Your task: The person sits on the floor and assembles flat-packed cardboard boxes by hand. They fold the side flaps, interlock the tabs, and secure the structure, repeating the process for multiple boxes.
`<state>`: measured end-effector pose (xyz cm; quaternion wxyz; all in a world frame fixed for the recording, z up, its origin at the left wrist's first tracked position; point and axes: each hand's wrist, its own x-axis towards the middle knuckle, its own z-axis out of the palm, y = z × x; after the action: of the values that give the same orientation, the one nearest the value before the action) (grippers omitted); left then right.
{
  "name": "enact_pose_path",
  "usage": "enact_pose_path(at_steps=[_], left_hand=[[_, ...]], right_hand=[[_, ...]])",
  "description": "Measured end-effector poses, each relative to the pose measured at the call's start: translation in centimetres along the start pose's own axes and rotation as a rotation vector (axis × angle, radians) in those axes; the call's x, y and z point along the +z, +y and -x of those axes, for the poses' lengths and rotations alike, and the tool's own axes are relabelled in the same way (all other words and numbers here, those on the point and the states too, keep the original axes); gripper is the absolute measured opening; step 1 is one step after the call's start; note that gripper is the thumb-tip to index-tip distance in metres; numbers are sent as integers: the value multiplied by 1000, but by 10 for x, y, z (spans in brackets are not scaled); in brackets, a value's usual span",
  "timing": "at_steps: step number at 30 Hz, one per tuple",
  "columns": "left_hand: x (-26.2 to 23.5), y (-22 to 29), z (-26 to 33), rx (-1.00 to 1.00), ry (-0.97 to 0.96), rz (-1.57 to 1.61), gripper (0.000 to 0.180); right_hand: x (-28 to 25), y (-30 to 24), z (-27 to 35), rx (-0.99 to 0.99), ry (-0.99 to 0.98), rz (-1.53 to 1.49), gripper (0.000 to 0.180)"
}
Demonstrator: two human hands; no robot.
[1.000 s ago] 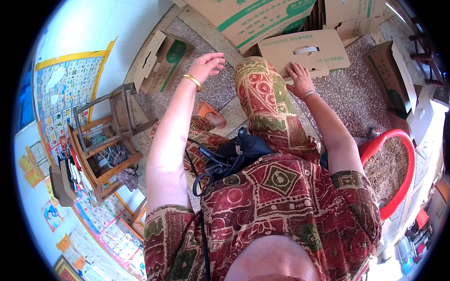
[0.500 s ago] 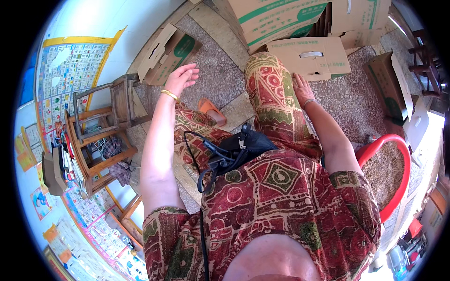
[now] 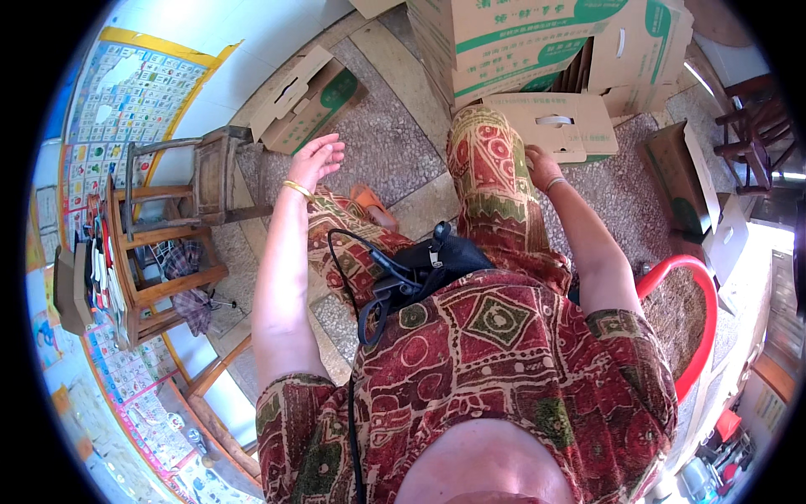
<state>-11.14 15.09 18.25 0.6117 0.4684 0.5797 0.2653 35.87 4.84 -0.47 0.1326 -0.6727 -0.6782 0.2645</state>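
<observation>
My left hand (image 3: pixel 317 161) is held out above the floor with bare space around it. Its fingers are loosely bent and apart, with nothing in them, and a gold bangle (image 3: pixel 299 190) circles the wrist. Against the outer side of my right knee, my right hand (image 3: pixel 542 166) is beside the patterned trouser leg (image 3: pixel 495 168). Its fingers bend down and their tips are hidden, so I cannot tell whether they pinch the cloth. Just beyond that hand lies a cardboard box (image 3: pixel 579 126) with a white handle. A black pouch (image 3: pixel 445 252) with cables sits at my waist.
Tall cardboard boxes (image 3: pixel 512 42) stand ahead. Another open carton (image 3: pixel 306 105) is at the far left, and one more (image 3: pixel 682 176) at the right. A wooden chair (image 3: pixel 222 181) stands left. Near my right elbow is a red basin (image 3: pixel 703 336) of brown grainy material.
My right hand has gone from flat, stretched fingers to bent ones beside the knee. My left hand has shifted slightly down and left in the view, which itself has tilted a little.
</observation>
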Motion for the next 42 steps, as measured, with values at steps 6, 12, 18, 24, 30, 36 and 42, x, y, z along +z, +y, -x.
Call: enact_pose_path(at_steps=[6,12,18,24,30,36,42], left_hand=[[-12,-5,8,29,28,51,31],[-23,-4,19,70,57,92,34],[-30,-14,27,68,74,125,33],[-27,-15,36,68,85,138,32],[-20,-14,35,44,74,144,30],[-11,-14,24,30,59,128,30],[-16,-27,23,30,26,146,32]], right_hand=[[0,5,-8,25,56,45,36],[13,9,-3,-42,-26,49,41],[31,11,5,-5,-103,344,44],[30,5,1,156,-68,402,43],[35,12,4,216,-147,278,45],[41,29,9,112,-48,226,49],[25,29,6,50,119,-97,46]])
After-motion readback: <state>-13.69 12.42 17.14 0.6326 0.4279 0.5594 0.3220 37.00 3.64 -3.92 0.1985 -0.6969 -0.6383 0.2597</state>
